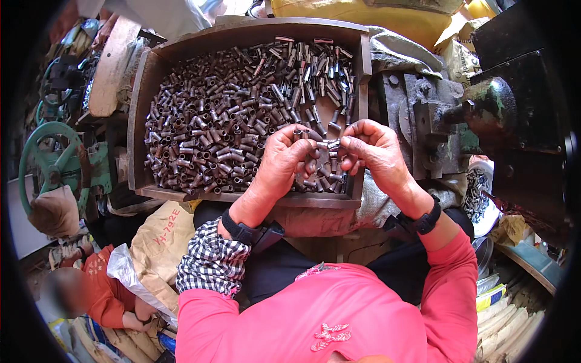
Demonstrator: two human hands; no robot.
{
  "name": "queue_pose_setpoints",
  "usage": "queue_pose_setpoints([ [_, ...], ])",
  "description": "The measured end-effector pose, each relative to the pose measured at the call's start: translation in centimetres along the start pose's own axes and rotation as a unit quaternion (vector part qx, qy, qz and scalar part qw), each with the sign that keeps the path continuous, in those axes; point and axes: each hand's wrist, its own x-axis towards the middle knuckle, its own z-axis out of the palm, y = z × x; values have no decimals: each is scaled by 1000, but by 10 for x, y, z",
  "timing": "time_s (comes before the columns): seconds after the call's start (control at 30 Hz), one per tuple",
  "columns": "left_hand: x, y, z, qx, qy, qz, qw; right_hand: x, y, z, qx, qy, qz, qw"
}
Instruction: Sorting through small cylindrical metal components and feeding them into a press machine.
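Over the right part of a shallow brown tray [138,115], my two hands meet at the fingertips. My left hand [283,158] is closed round several short metal tubes [298,134], whose open ends show above the fingers. My right hand [378,154] pinches a small shiny metal tube [332,144] between thumb and forefinger, close to the left fingertips. Whether the left fingers also grip that piece I cannot tell. Dark short tubes [206,121] fill the left and middle of the tray. Longer, shinier metal pieces [318,63] lie at its far right.
Right of the tray stands a dark, greasy machine [433,115]. A white container of metal parts [478,196] sits below it. A green handwheel [51,154] is at the left. Near a brown paper sack [160,233] at the lower left is another person in orange [112,290].
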Motion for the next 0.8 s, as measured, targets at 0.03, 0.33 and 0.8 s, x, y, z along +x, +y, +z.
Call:
queue_pose_setpoints([
  [0.03, 0, 1, 1, 0, 0, -1, 1000, 0, 0, 1, 1, 5, -2, 1000],
  [0.33, -3, 1, 7, 29, 16, 1, 999, -1, 7, 4, 77, 34, 38, 996],
  [0.8, -7, 1, 12, 51, 23, 44, 997, 0, 1, -1, 117, -5, 61, 991],
])
